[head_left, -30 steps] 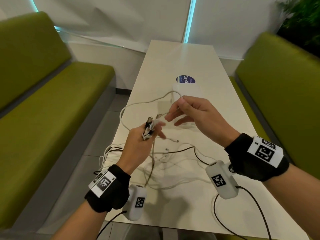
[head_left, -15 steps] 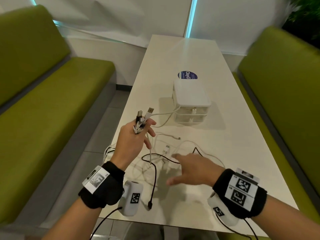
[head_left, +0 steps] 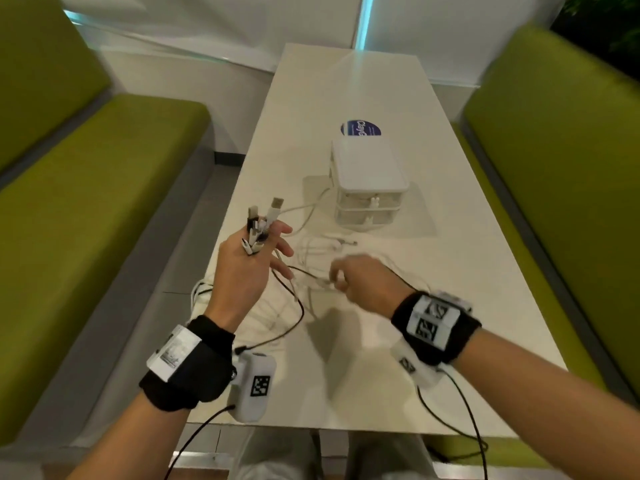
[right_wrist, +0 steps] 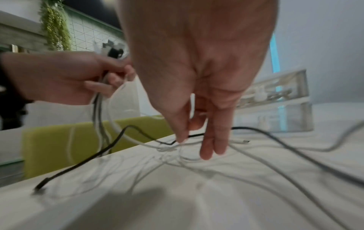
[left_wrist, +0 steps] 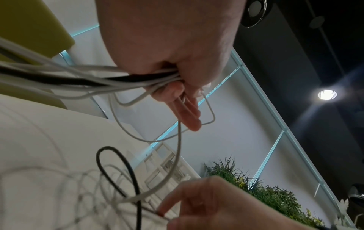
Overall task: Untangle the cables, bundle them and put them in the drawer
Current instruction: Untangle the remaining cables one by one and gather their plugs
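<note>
Left hand raised above the table, fingers curled round a gathered clutch of cable ends; plugs stick up past the knuckles, one a flat USB type. From under that hand the cords hang down and run off into the loose tangle lying on the table between the two hands.

Right hand low over the tangle, just right of the left. Thumb and forefinger pinch a white strand where a black cord crosses it; the other fingers point down, straight. Both wrist views are blurred, so whether the pinch has one strand or two I cannot say for sure.

Step in hand, as I judge it: picking the next free end out of the heap to add to the held clutch.
- Lift the pinched strand slowly; watch which loops rise with it.
- Where the black cord rides over it, pass the strand under, don't tug, or the knot tightens.
- Keep the left grip firm so gathered ends don't slip back.

Drawer unit, white, two clear drawers, beyond the right hand, both drawers closed as far as I can see.

Writing: round blue sticker past the unit, white letters, seems to read "ClayG", partly hidden. Square black-and-white code tags on both wristbands.
</note>
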`<state>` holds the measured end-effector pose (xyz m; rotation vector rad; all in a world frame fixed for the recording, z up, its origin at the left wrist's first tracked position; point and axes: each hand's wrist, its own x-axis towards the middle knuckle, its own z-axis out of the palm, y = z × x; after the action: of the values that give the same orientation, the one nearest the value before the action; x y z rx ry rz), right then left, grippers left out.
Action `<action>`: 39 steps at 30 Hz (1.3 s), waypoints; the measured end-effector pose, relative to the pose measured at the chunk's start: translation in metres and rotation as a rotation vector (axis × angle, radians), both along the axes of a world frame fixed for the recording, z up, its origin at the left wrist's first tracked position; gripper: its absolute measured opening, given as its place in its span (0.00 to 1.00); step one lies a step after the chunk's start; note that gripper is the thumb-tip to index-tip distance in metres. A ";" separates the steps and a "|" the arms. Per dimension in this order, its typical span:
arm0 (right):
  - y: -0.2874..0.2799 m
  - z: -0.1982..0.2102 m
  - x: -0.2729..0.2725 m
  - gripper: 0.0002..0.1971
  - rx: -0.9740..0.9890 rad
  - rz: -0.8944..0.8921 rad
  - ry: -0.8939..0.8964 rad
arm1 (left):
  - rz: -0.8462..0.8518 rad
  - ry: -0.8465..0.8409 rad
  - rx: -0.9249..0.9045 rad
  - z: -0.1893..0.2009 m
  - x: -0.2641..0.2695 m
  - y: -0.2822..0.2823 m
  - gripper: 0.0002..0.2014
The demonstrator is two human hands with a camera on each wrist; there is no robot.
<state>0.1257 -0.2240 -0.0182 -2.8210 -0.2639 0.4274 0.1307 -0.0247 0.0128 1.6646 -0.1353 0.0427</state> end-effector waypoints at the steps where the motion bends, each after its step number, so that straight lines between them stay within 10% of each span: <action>1: -0.005 0.007 0.005 0.13 0.070 -0.010 -0.015 | 0.007 -0.002 0.004 -0.001 0.000 0.001 0.13; 7: -0.058 0.045 -0.031 0.06 0.366 -0.110 -0.005 | -0.010 -0.003 0.032 -0.012 -0.004 -0.006 0.15; 12: -0.085 0.037 -0.095 0.27 -0.289 -0.005 0.506 | -0.013 -0.010 0.068 -0.016 -0.001 -0.014 0.15; 17: -0.074 0.004 -0.118 0.18 -0.375 0.039 0.662 | -0.003 -0.014 0.075 -0.017 -0.002 -0.015 0.15; 24: -0.055 0.016 -0.065 0.16 -0.201 -0.075 0.374 | 0.007 -0.006 0.045 -0.015 -0.003 -0.013 0.14; 30: -0.025 0.027 -0.009 0.11 0.268 -0.385 -0.223 | 0.019 0.029 0.021 -0.013 -0.005 -0.011 0.14; 36: -0.009 0.011 -0.001 0.14 -0.051 -0.372 -0.121 | 0.034 0.056 -0.015 -0.007 -0.005 -0.004 0.14; 39: 0.011 0.020 -0.010 0.11 0.097 -0.293 -0.217 | 0.026 0.070 -0.037 -0.005 -0.004 -0.002 0.14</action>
<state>0.1156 -0.2126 0.0019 -2.7493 0.0858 0.0428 0.1264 -0.0270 0.0076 1.6292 -0.0597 0.0067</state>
